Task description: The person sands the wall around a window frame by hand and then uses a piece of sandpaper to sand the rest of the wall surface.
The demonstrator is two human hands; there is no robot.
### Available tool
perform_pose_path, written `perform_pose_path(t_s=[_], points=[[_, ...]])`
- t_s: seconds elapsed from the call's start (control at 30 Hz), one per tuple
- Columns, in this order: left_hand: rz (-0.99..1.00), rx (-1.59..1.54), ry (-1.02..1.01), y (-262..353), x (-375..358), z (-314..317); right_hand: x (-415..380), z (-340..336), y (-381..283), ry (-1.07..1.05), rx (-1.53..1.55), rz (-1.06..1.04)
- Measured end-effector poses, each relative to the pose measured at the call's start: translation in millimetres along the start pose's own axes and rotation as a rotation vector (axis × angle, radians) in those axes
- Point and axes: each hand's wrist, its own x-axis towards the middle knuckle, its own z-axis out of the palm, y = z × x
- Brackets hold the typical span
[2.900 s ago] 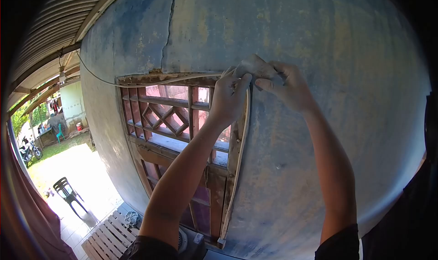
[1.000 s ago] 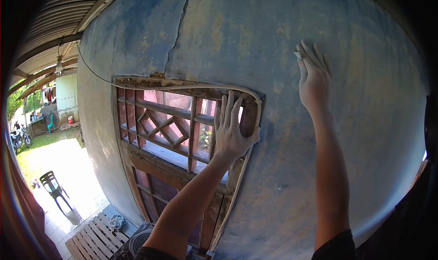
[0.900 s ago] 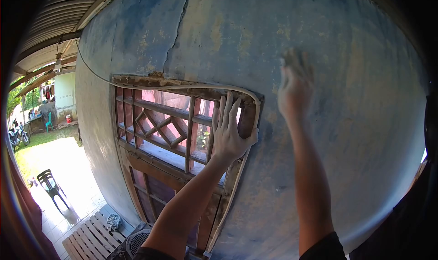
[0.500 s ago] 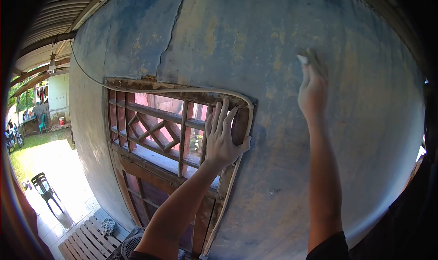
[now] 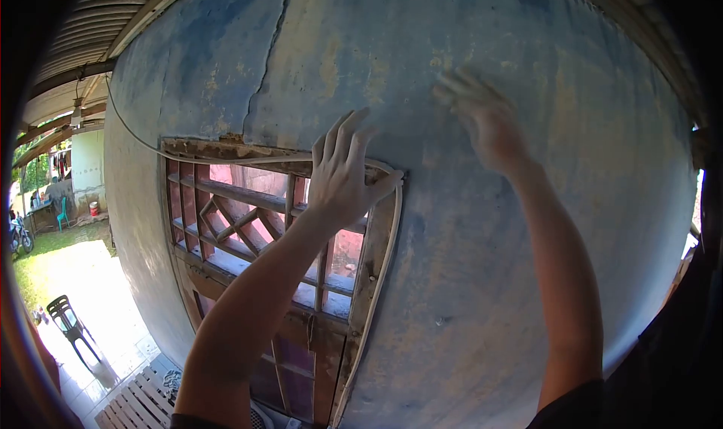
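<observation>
Fingers (image 5: pixel 340 131) splayed over frame corner (image 5: pixel 380 174) | right hand (image 5: pixel 482 120) blurred, grasp unclear

Blue-and-yellow mottled wall (image 5: pixel 482 263); brown diamond-lattice window frame (image 5: pixel 226 218).

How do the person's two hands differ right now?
The left hand shows sharp, fingers spread, at the top corner of the window frame; the right hand is blurred, out on the bare blue wall. The left sits lower, the right higher. Both are raised and look open; neither plainly grips anything.

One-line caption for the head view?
Left hand spread over the lattice window's top corner; blurred right hand against the blue wall.
</observation>
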Motion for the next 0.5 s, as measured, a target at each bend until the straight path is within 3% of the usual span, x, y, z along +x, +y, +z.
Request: perform_pose_path(t_s=[0.07,0.13,0.2,0.3,0.4,0.5], points=[[0.046,0.013,-0.018,-9.7,18.0,-1.1,7.6,5.2,15.5,0.117,-0.057,0.122],[0.011,0.002,-0.032,-17.0,19.3,2.9,13.0,17.9,7.4,0.32,-0.167,0.41],[0.046,0.203,-0.026,-25.4,15.0,0.7,1.2,22.7,-37.9,0.102,-0.112,0.208],[0.044,0.177,-0.038,-32.0,14.3,4.4,-36.7,20.7,-91.0,-0.094,0.09,-0.005],[0.078,0.203,-0.076,-29.5,15.5,-1.1,-52.6,-1.9,-63.6,-0.191,0.022,-0.03],[0.06,0.233,-0.119,-30.7,13.8,-2.7,-44.1,-18.6,-7.6,0.01,-0.071,0.224]])
